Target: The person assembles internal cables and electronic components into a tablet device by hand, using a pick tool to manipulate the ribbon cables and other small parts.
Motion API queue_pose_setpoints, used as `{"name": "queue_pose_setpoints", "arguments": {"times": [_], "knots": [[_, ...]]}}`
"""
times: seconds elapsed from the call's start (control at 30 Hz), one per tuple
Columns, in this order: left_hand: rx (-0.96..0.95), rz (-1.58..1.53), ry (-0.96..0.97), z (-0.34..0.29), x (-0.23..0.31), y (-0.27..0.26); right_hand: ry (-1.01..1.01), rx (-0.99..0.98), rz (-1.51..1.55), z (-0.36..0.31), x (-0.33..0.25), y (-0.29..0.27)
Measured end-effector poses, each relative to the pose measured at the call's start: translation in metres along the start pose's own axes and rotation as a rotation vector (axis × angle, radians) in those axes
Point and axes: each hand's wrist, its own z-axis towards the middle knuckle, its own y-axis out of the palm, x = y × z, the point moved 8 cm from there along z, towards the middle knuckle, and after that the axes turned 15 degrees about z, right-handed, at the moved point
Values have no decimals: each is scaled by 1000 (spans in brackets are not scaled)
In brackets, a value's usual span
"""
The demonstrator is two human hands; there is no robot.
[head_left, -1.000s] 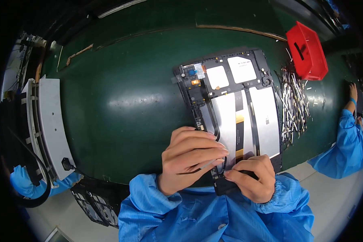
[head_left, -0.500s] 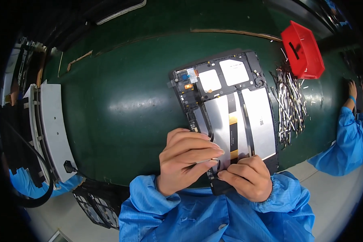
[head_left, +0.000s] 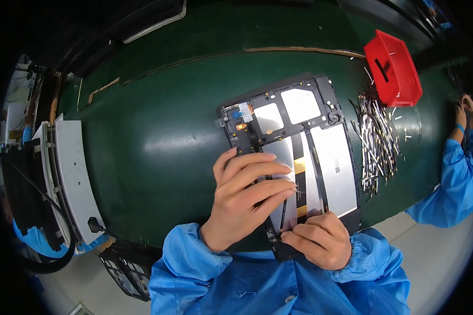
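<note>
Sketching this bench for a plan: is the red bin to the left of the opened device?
No, the red bin is to the right of the opened device, past its upper right corner.

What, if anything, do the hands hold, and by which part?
Cannot be told: the right hand is at the lower end of a thin black cable; the left hand hides any hold.

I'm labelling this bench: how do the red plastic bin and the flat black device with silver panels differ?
The red plastic bin is deep; the flat black device with silver panels is thin. The right hand touches the device, not the bin. Both appear over the green table.
</note>
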Motion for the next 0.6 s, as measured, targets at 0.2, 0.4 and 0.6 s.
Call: {"name": "queue_pose_setpoints", "arguments": {"times": [0.2,0.4,0.6], "knots": [[-2,-2,-8,1,-1,0,-1,-5,-3,0,0,0],[-7,-23,-12,1,-2,0,12,-4,-3,2,-1,0],[0,-45,-10,1,-1,0,12,2,-11,-2,0,1]]}}
